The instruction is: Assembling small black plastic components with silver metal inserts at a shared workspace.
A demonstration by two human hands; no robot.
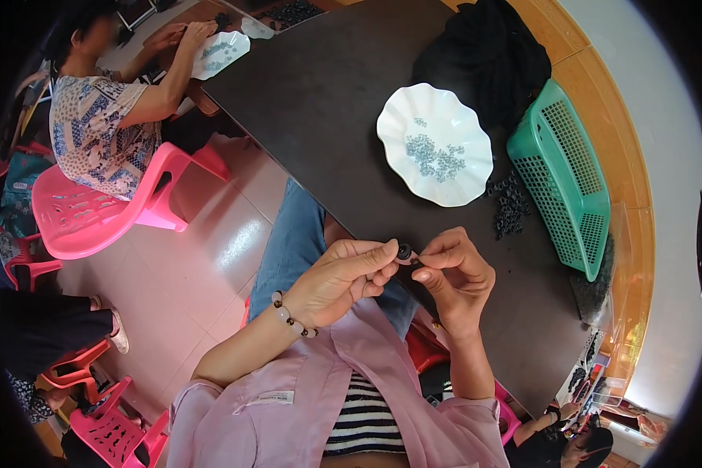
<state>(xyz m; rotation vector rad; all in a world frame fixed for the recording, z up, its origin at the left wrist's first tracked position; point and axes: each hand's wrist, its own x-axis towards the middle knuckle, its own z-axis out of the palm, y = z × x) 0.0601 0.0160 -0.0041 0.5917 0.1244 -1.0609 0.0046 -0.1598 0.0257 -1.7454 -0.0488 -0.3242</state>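
Between the thumb and fingers of my left hand (359, 269) is a small round black part (403, 251) with a ringed opening. My right hand (456, 273) is beside it, its thumb and forefinger pinched close to the part's side; whatever they hold is too small to make out. Both hands are above my lap at the table's near edge. Farther off on the table, a white scalloped plate (468, 187) bears many tiny grey-clear pieces (437, 160). To its right lies a loose heap of small black parts (511, 207).
A green perforated basket (561, 179) stands at the right of the dark table (320, 86), with black cloth (483, 54) behind. At the far left, a person (109, 117) on a pink chair (93, 210) works by another white plate (222, 56). More people and chairs are around.
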